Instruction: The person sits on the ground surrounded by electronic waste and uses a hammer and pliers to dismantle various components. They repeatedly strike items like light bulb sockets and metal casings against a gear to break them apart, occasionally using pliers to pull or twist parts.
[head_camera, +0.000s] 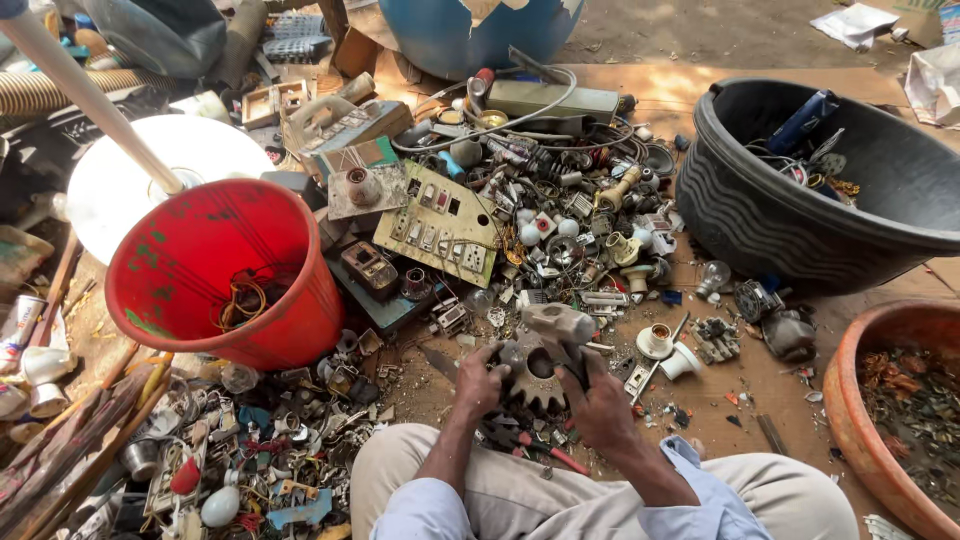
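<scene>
I sit on the ground with both hands low in the middle of the head view. My left hand (480, 382) and my right hand (600, 402) grip a grey toothed metal gear part (540, 362) from either side, just above my knees. A lighter grey chunk (556, 321) sits on top of the gear. Pliers with red handles (545, 452) lie under my hands on the ground. A heap of small electrical scrap (560, 220) spreads out in front of me.
A red bucket (200, 250) with wire inside stands at left. A large black tub (800, 200) is at right, a brown bowl (850, 400) at the lower right edge. A cream switch panel (440, 225), a blue drum (470, 35) and a white disc (130, 170) lie beyond.
</scene>
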